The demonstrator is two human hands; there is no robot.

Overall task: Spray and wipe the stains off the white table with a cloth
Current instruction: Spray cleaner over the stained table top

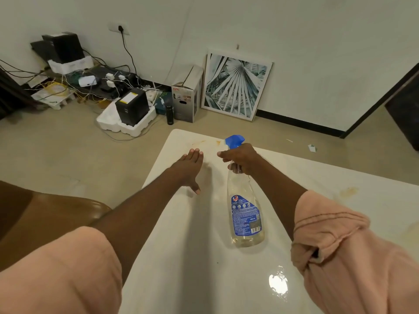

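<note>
A clear spray bottle (pixel 246 214) with a blue trigger head and a blue label stands on the white table (pixel 195 257). My right hand (pixel 241 158) is shut around its neck, a finger on the trigger, nozzle facing the far left corner. Orange-brown stains (pixel 200 142) mark that corner, just beyond my fingertips. Another stain (pixel 349 191) lies at the right. My left hand (pixel 189 169) rests flat on the table, fingers together, thumb out, empty. No cloth is visible.
A wet glossy patch (pixel 278 284) shines near the table's front. A brown chair seat (pixel 45 214) sits at the left. On the floor beyond are a framed print (pixel 235 87), a cardboard box (pixel 187 96), a black flask (pixel 169 114) and tangled cables with electronics (pixel 95 85).
</note>
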